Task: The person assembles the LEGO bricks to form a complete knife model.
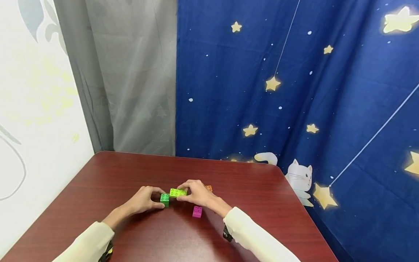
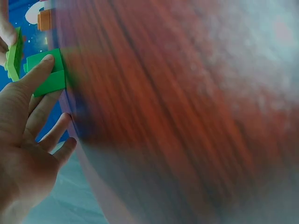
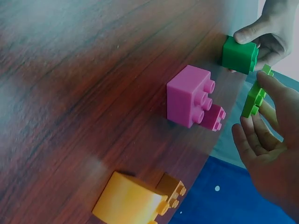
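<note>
My left hand (image 1: pixel 144 199) holds a green building brick (image 1: pixel 164 199) between thumb and fingers. The left wrist view shows that green brick (image 2: pixel 49 74) standing on the table, studs facing away from the tabletop. My right hand (image 1: pixel 198 193) pinches a thin lime-green brick (image 1: pixel 175 192) by its right end, above the table and just to the right of the green brick. In the right wrist view a small gap separates the lime-green brick (image 3: pixel 255 97) from the green brick (image 3: pixel 238 55).
Beneath my right forearm lies a pink brick (image 3: pixel 184 95), with a smaller magenta brick (image 3: pixel 213 117) behind it. A yellow-orange brick (image 3: pixel 126 198) and an orange brick (image 3: pixel 169 185) stand farther right. The dark red table (image 1: pixel 157 240) meets a starry blue curtain (image 1: pixel 229 102) at the back.
</note>
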{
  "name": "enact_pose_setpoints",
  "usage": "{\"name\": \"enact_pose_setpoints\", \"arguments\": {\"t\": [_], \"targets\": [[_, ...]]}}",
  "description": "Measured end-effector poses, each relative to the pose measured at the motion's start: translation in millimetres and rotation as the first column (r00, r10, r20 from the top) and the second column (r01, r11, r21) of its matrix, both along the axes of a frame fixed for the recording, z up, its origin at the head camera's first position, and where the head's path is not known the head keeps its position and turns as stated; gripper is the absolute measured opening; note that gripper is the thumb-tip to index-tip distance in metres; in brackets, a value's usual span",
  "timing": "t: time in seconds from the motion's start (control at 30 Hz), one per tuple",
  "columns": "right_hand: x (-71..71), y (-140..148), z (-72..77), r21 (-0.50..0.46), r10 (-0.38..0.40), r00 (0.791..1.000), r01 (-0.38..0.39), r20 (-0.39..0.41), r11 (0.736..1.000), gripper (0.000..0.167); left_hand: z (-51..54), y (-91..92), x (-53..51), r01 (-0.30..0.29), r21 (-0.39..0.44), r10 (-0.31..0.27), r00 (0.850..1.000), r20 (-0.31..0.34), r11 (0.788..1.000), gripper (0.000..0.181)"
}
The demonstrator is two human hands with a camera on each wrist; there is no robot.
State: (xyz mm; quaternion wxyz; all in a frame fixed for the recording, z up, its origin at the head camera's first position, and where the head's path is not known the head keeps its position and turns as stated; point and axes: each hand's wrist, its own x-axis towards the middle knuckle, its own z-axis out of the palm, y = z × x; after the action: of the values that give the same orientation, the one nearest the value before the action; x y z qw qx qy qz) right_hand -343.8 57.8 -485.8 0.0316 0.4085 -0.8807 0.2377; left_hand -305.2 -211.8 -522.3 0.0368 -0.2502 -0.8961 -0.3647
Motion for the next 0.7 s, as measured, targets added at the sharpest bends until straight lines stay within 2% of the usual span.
{"name": "enact_pose_setpoints", "arguments": {"t": [0.1,0.3,0.5,0.7], "targets": [[-0.7,-3.2,-1.8,-0.024,0.015,1.000,-0.015,0.012,1.000,0.035,-0.4,2.2,-0.4,-0.011,-0.004,0.011,1.000,0.004,1.000,0.034],[-1.7,-10.3,-5.9,-0.037,0.052,0.998,-0.053,-0.026,0.998,0.033,-0.1,5.8,-1.0,-0.018,0.006,0.018,1.000,0.004,1.000,0.037],[-1.9,-16.3,-9.5,-0.031,0.063,0.998,-0.064,-0.013,0.997,0.034,-1.3,9.2,-2.0,-0.011,0.006,0.011,1.000,-0.008,1.000,0.036],[-0.9,-18.4,-10.8,-0.025,0.064,0.998,-0.064,0.001,0.998,0.035,-5.0,10.2,-3.5,-0.030,0.017,0.030,1.000,0.001,0.999,0.038]]}}
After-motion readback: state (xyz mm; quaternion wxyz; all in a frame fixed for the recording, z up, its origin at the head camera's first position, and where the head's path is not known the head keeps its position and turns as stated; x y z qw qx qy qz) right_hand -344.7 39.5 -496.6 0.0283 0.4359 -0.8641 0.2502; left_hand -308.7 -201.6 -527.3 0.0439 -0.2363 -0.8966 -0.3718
